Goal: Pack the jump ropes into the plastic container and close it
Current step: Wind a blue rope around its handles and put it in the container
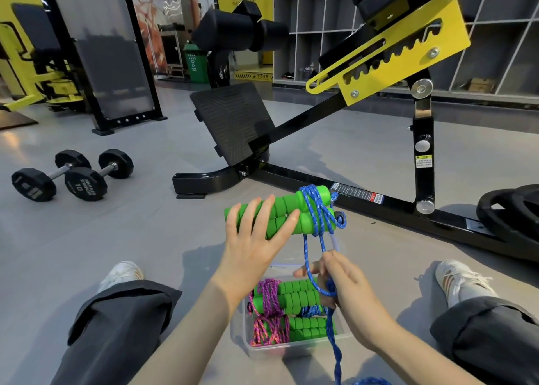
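Note:
My left hand [256,238] holds two green foam jump-rope handles [303,215] side by side above the floor, fingers spread over them. A blue rope [316,209] is wrapped around the handles' right end and runs down to my right hand [341,282], which pinches it; its tail hangs toward the bottom edge. Below, between my legs, a clear plastic container [248,338] holds more green-handled ropes, one wound in purple cord [269,297], one in pink cord [268,330], and a blue one. No lid can be made out.
A black and yellow gym bench frame [335,192] crosses the floor just beyond my hands. Two black dumbbells [73,174] lie at the left, weight plates [510,212] at the right. My legs and white shoes flank the container.

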The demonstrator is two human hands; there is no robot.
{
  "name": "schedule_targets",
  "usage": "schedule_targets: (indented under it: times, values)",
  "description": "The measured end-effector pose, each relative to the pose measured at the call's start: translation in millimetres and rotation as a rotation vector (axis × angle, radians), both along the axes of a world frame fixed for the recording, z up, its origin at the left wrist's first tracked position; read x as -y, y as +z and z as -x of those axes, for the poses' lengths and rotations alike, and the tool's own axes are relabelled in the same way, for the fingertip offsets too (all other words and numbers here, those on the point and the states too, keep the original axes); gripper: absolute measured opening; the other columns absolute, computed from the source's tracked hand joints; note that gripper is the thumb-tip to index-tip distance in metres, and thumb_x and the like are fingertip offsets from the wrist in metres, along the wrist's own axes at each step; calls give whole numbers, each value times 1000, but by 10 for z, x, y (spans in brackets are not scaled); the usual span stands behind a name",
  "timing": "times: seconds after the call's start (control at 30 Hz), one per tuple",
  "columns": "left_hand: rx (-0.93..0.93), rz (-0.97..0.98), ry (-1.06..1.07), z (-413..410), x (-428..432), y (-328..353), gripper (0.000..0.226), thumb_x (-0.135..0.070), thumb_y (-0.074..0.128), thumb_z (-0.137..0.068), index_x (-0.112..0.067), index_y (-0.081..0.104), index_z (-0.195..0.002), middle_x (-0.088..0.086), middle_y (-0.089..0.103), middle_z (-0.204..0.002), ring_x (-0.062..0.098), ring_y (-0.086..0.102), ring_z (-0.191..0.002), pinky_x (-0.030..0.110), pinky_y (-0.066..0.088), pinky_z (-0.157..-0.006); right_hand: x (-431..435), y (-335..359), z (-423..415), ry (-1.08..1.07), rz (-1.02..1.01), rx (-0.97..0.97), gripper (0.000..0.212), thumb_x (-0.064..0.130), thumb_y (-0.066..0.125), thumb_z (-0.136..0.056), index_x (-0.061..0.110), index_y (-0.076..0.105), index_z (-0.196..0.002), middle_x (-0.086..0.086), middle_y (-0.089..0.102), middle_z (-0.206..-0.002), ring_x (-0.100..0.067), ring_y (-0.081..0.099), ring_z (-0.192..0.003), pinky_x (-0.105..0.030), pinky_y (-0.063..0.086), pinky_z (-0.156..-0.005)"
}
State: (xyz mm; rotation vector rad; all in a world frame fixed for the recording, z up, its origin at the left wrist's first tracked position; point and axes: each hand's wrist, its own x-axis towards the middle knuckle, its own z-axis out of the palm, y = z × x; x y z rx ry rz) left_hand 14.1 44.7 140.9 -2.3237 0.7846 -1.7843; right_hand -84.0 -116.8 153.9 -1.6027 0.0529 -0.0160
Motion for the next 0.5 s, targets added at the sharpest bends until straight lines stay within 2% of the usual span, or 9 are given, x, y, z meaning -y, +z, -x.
schedule_targets:
  times: [0.07, 0.13, 0.2, 0.27, 0.37, 0.43, 0.5]
  values:
    - [-5, 16, 18, -14, -10, -4, 58, 10, 32, -88, -23, 45, -134, 20, 44, -126, 36, 46, -112, 53, 34, -95, -29, 68, -2, 32, -113, -36, 31, 22, 29, -102, 11, 43, -76, -15, 59, -60, -10, 34, -46, -19, 29, -44]
    - [-14, 14, 41, -27, -18, -22, 59, 10, 34, -87, -23, 44, -135, 21, 43, -127, 36, 45, -113, 53, 34, -95, -65, 98, 14, 29, -169, -62, 28, 22, 29, -102, 9, 44, -82, -7, 50, -48, -11, 33, -40, -20, 26, -41]
    - [-30, 15, 76, -44, -46, -34, 59, 10, 32, -87, -22, 44, -135, 21, 43, -127, 37, 45, -112, 53, 33, -94, -106, 96, 40, 16, -116, -82, 24, 23, 33, -101, 8, 49, -91, 2, 36, -43, -12, 29, -38, -22, 27, -43]
    - [-60, 26, 108, -75, -105, -52, 58, 8, 23, -89, -20, 44, -135, 22, 42, -127, 38, 44, -112, 54, 33, -93, -122, 126, 59, 26, 18, -76, 22, 25, 40, -99, 6, 50, -92, 7, 29, -43, -11, 28, -36, -27, 32, -47]
    - [-98, 21, 149, -111, -162, -99, 59, 7, 22, -87, -19, 43, -136, 23, 41, -127, 39, 44, -112, 55, 33, -92, -65, 282, 52, 97, 316, -23, 30, 32, 44, -97, 5, 49, -84, 1, 37, -37, -14, 39, -34, -27, 40, -50]
    - [-103, 25, 158, -118, -162, -122, 59, 6, 22, -86, -19, 43, -135, 23, 41, -127, 39, 44, -111, 55, 33, -92, -4, 421, 53, 153, 473, 5, 35, 39, 43, -96, 8, 52, -81, 6, 35, -32, -12, 38, -31, -26, 36, -44]
    - [-94, 21, 150, -133, -169, -132, 58, 5, 35, -82, -18, 43, -135, 23, 40, -126, 39, 43, -111, 55, 33, -92, 48, 556, 69, 209, 610, 20, 39, 42, 42, -96, 8, 56, -83, 9, 29, -31, -6, 31, -30, -21, 33, -39]
